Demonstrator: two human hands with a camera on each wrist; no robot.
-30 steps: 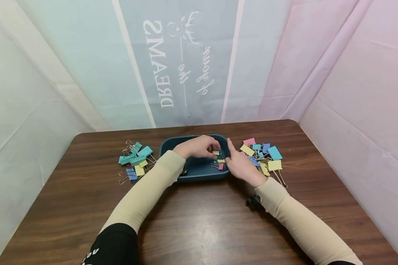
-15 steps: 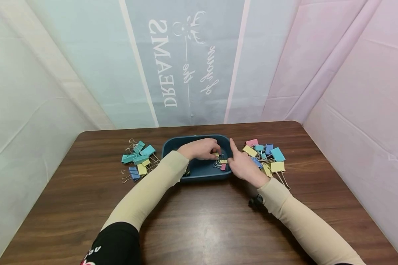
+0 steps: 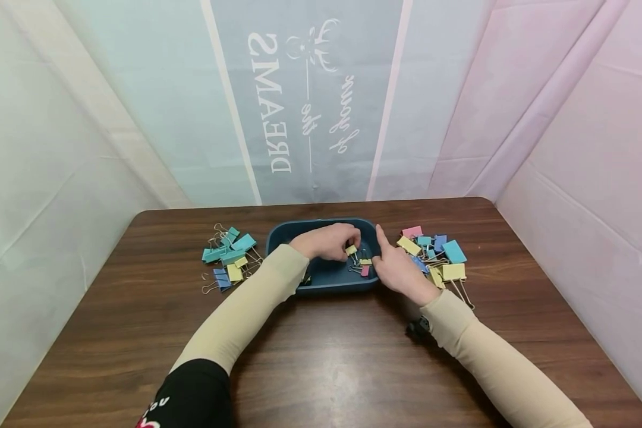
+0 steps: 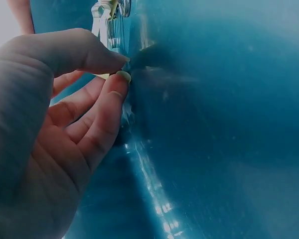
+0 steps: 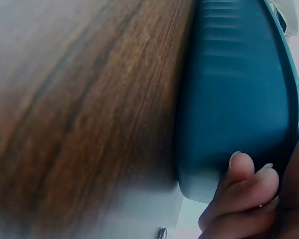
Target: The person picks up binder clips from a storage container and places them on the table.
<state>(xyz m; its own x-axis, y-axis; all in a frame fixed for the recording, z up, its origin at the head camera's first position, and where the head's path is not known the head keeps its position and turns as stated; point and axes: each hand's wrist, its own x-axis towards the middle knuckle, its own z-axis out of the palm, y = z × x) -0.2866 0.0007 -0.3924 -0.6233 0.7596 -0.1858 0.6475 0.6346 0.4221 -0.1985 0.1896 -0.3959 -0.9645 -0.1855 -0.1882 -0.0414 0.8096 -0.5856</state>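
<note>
My left hand reaches into the dark blue plastic tray. Its thumb and index finger pinch a small yellow binder clip, mostly hidden behind the fingertips in the left wrist view. Close by, at the tray's right end, lie another yellow binder clip and a pink binder clip. My right hand grips that end, with the index finger along the rim and the thumb over it. In the right wrist view, curled fingers press against the tray's outer wall.
Left of the tray is a pile of teal, yellow and blue binder clips. A second pile of mixed binder clips lies just right of my right hand. Everything sits on a brown wooden table, with a printed curtain behind.
The yellow clip at my left fingertips shows more and looks slightly raised and tilted. My right hand stays on the tray's end. The whole head view has shifted a little.
</note>
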